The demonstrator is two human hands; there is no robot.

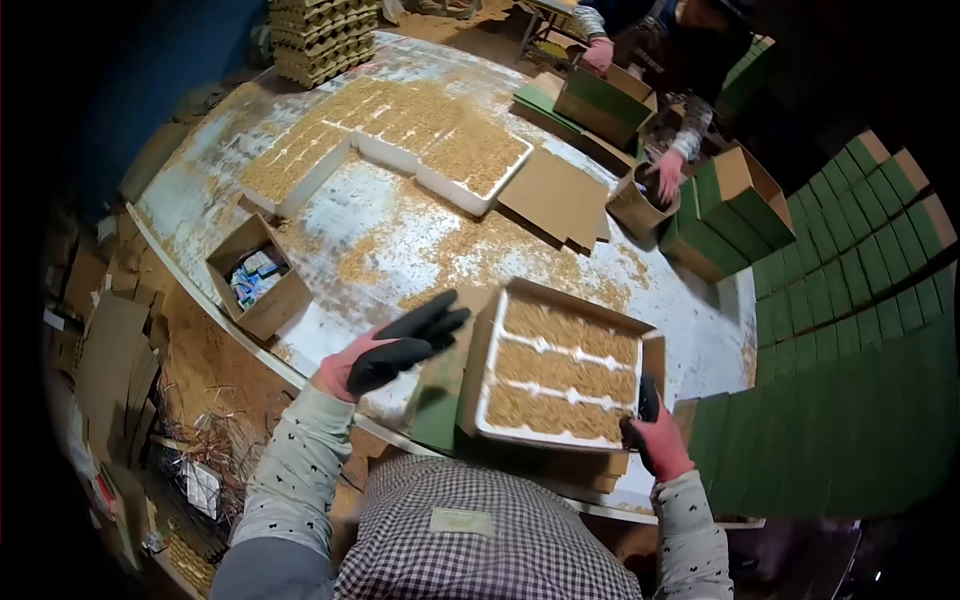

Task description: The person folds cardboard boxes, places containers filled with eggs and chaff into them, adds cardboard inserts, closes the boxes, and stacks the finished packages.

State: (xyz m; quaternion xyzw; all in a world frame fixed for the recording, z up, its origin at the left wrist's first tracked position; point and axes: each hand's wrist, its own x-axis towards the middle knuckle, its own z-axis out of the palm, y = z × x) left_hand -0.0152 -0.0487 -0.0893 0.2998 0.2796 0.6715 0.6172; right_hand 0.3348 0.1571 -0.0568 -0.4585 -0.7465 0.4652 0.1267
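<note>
At the surface's (705, 325) near edge we're likely seating the tray (573, 352), right hand (662, 440) gripping its rim, left hand (388, 352) open, empty, which calls for level pressure.

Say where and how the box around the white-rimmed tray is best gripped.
I'd grip the box by its opposite side walls: left hand from the left, where that wall's outside shows, right hand from the right, where it now is. The box is rectangular and open-topped, and loose tan filling lies in the tray, so a level two-handed hold seems safest.
</note>
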